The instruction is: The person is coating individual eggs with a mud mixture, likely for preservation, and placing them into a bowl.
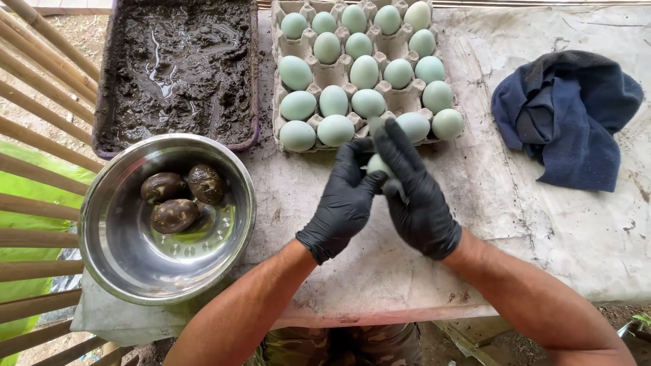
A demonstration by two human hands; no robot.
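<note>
Both hands wear black gloves and meet at the table's middle. My left hand (343, 200) and my right hand (417, 195) together grip one pale green egg (377, 165), mostly hidden by the fingers. Just beyond them a grey cardboard egg tray (306, 49) holds several pale green eggs (335, 129). At the left a steel bowl (115, 251) contains three mud-coated dark eggs (175, 214). Behind the bowl a shallow tray of wet dark mud (178, 68) lies on the table.
A crumpled dark blue cloth (567, 115) lies at the right on the pale, stained table cover (542, 224). Bamboo slats (34, 169) run along the left side, with green foliage below. The table's front edge is close to my body.
</note>
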